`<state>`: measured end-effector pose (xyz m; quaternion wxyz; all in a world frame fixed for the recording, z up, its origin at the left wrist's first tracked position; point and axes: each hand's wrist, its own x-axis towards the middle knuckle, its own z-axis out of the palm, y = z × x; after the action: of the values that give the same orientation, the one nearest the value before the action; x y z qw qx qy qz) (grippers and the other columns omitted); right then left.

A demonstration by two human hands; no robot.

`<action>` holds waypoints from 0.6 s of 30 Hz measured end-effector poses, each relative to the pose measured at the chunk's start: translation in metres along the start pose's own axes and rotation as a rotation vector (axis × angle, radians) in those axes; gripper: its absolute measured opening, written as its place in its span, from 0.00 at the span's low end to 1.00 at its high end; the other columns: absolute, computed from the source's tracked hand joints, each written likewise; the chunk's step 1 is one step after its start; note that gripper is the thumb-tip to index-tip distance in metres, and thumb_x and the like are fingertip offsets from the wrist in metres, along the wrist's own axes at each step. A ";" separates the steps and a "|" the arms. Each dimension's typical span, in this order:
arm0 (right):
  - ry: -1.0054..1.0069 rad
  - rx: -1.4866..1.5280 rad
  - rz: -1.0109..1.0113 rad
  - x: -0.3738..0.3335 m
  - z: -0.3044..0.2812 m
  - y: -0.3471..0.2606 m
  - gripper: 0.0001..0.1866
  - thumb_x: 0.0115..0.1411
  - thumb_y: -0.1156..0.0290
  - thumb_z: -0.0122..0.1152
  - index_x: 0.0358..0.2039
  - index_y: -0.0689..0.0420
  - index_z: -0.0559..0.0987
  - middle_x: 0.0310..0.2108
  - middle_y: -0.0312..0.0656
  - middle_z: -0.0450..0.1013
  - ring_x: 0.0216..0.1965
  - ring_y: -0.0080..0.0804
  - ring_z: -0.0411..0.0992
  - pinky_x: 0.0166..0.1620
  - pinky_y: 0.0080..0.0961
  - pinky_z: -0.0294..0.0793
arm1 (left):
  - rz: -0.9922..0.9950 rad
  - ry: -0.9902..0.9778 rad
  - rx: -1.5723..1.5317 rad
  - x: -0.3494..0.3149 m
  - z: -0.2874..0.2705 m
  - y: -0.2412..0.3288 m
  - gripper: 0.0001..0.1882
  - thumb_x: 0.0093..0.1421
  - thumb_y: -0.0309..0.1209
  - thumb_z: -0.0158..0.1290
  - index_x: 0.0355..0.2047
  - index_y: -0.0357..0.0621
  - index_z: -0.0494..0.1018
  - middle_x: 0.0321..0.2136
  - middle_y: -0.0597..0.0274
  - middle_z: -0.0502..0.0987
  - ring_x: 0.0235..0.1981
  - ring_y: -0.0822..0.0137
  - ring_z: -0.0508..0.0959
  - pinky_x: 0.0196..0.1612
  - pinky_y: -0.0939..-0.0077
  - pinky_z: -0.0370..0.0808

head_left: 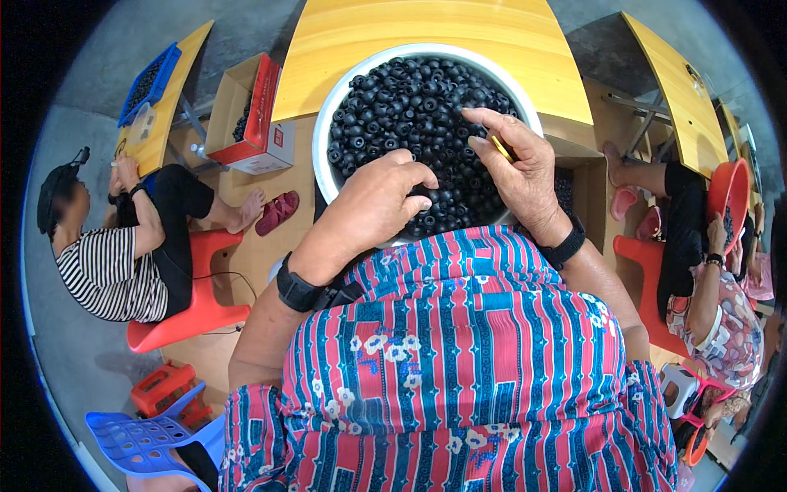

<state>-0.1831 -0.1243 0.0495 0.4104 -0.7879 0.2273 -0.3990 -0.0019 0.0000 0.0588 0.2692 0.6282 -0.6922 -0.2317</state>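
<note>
1. Head view, nearest first: left hand (373, 193) sits over the near-left part of the heap of black round pieces (393, 111), thumb and forefinger curled toward each other. I can't tell if a piece is pinched there.
2. Right hand (520, 160) grips a slim yellow tool (501, 148) along the thumb; thumb and forefinger tips hang apart over the heap's right side.
3. Risk: the tool could slip into the pieces if the thumb eases off. Its working end is hidden from me; if it's pointed, the left fingertips, near it, could get nicked.
4. Risk: the metal bowl (323, 135) juts past the near edge of the desk (426, 20). Patterned clothing (459, 328) hides its near rim, so I can't see its support there; leaning on it might tip it. It's heaped, so a knock or careless scoop could spill pieces.
5. Containers: bowl first, full of those pieces. Cardboard box (592, 193) below the desk's near-right corner, dark contents.
6. Red-and-white carton (266, 123), left of the desk, dark pieces inside.
7. Red basin (725, 180), far right, tilted, some dark pieces; a seated person (709, 299) has a hand at it.
8. Blue crate (168, 74), left table's (176, 115) far end, dark pieces; clear tub (142, 123) nearer, contents unclear.
</note>
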 end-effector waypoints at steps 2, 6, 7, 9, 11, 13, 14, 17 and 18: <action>-0.026 0.005 0.009 0.001 0.000 -0.002 0.18 0.55 0.81 0.61 0.46 0.55 0.80 0.39 0.45 0.78 0.42 0.33 0.77 0.47 0.25 0.75 | 0.032 -0.042 0.035 0.002 0.000 0.000 0.11 0.53 0.29 0.59 0.38 0.43 0.76 0.29 0.56 0.70 0.32 0.55 0.74 0.37 0.64 0.72; -0.024 -0.006 -0.019 0.001 0.001 -0.001 0.17 0.55 0.81 0.61 0.46 0.55 0.80 0.39 0.45 0.78 0.42 0.34 0.77 0.47 0.26 0.75 | 0.016 -0.049 0.067 0.005 0.001 0.004 0.10 0.53 0.29 0.59 0.35 0.42 0.75 0.29 0.56 0.71 0.32 0.54 0.74 0.38 0.62 0.72; -0.035 -0.011 -0.015 0.001 0.000 0.000 0.17 0.55 0.81 0.61 0.46 0.55 0.80 0.38 0.45 0.78 0.41 0.34 0.77 0.47 0.26 0.75 | 0.002 -0.054 0.091 0.007 0.001 0.004 0.09 0.53 0.30 0.60 0.34 0.41 0.75 0.30 0.55 0.73 0.34 0.53 0.76 0.39 0.61 0.73; -0.046 -0.017 -0.011 0.000 0.000 0.000 0.17 0.55 0.81 0.61 0.46 0.55 0.80 0.38 0.45 0.78 0.41 0.34 0.77 0.46 0.26 0.75 | -0.011 -0.058 0.114 0.008 0.002 0.003 0.09 0.53 0.31 0.60 0.32 0.41 0.75 0.32 0.53 0.74 0.36 0.51 0.77 0.40 0.60 0.74; -0.035 -0.006 -0.063 0.001 0.003 0.001 0.17 0.54 0.81 0.62 0.46 0.55 0.80 0.36 0.45 0.78 0.39 0.35 0.77 0.46 0.26 0.75 | 0.010 -0.041 0.123 0.007 0.005 -0.001 0.09 0.53 0.31 0.59 0.31 0.40 0.73 0.28 0.54 0.73 0.33 0.53 0.75 0.38 0.60 0.72; -0.059 -0.004 -0.036 0.001 0.002 0.001 0.17 0.55 0.81 0.61 0.46 0.56 0.80 0.38 0.42 0.78 0.41 0.30 0.76 0.46 0.24 0.73 | -0.012 -0.064 0.130 0.008 0.003 0.001 0.09 0.53 0.31 0.59 0.31 0.40 0.73 0.28 0.54 0.73 0.33 0.52 0.75 0.37 0.60 0.72; -0.083 -0.004 -0.008 0.001 0.002 0.000 0.17 0.56 0.82 0.60 0.47 0.56 0.80 0.40 0.40 0.78 0.42 0.26 0.74 0.47 0.21 0.72 | -0.033 -0.089 0.135 0.008 0.002 0.001 0.09 0.54 0.31 0.59 0.30 0.40 0.73 0.28 0.54 0.73 0.33 0.52 0.76 0.37 0.60 0.72; -0.081 -0.021 0.007 0.001 0.002 -0.002 0.17 0.56 0.82 0.60 0.46 0.57 0.80 0.39 0.40 0.77 0.41 0.26 0.74 0.46 0.21 0.72 | 0.013 -0.024 0.116 0.005 0.004 0.000 0.09 0.53 0.31 0.59 0.31 0.40 0.72 0.27 0.53 0.73 0.32 0.51 0.75 0.36 0.62 0.72; -0.080 -0.022 0.003 0.000 0.002 -0.002 0.17 0.56 0.82 0.60 0.46 0.57 0.80 0.39 0.40 0.77 0.41 0.26 0.74 0.46 0.21 0.72 | 0.015 -0.022 0.119 0.006 0.005 -0.004 0.09 0.53 0.31 0.59 0.31 0.40 0.72 0.27 0.53 0.73 0.32 0.51 0.75 0.36 0.62 0.72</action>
<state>-0.1815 -0.1227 0.0506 0.4113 -0.8071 0.2163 -0.3641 -0.0027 -0.0063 0.0535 0.2257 0.6352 -0.7124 -0.1952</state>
